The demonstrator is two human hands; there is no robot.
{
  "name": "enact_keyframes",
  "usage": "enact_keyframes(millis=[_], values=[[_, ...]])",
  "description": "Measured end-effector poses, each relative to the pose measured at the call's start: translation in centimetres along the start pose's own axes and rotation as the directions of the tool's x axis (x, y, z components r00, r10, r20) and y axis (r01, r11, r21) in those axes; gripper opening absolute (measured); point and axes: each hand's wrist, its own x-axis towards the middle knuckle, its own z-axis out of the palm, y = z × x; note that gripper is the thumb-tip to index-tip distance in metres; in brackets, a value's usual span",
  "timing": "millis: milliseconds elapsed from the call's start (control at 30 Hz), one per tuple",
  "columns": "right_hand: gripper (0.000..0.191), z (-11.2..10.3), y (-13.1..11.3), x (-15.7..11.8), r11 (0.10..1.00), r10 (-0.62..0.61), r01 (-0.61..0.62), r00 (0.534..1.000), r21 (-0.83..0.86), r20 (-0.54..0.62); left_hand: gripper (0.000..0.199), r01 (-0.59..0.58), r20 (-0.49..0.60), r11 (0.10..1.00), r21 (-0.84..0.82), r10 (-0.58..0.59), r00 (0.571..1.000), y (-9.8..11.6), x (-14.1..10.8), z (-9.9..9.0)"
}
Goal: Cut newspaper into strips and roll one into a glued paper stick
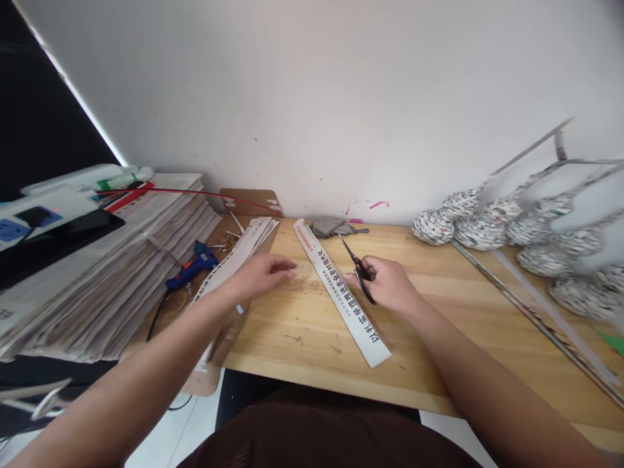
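A pair of black-handled scissors (362, 273) is in my right hand (387, 281), its blades pointing up and left toward the wall. Just left of the scissors, a long strip of printed newspaper (336, 286) lies slanted across the wooden table. My left hand (266, 272) hovers left of that strip, fingers loosely curved and apart, holding nothing. Beneath and beyond my left forearm lie more paper strips (244, 247) in a loose stack. A grey cloth (331, 226) rests against the wall near the strip's far end.
A tall newspaper stack (160, 260) stands at the left, with a power strip (34, 218) on top. A blue glue gun (195, 265) lies beside it on a brown board. Several woven paper gourds (480, 227) line the right side, near long thin rods (531, 315).
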Motion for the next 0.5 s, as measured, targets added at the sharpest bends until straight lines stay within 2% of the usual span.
enact_keyframes(millis=[33,100,233,367,500], values=[[0.039,0.0,-0.2,0.0,1.000,0.018,-0.018,0.999,-0.018,0.042,0.039,-0.010,0.078,0.998,-0.065,0.015,0.997,0.7,-0.3,1.3],[0.041,-0.1,-0.4,-0.1,0.997,0.052,-0.045,0.993,-0.063,0.109,0.043,-0.022,0.151,0.991,-0.133,0.042,0.988,1.8,-0.7,3.5],[0.036,0.2,-0.7,-0.2,0.995,0.089,-0.081,0.979,-0.052,0.186,0.047,-0.032,0.146,0.973,-0.228,0.067,0.987,2.8,-0.7,6.4],[0.028,0.9,-0.4,-0.4,0.995,0.050,-0.032,0.981,-0.098,0.185,0.054,-0.014,0.114,0.932,-0.361,0.059,0.992,3.1,-0.6,7.7],[0.019,1.3,-0.4,-0.5,0.989,0.040,-0.012,0.982,-0.148,0.186,0.050,0.017,0.074,0.915,-0.404,0.014,0.997,2.8,-0.3,7.9]])
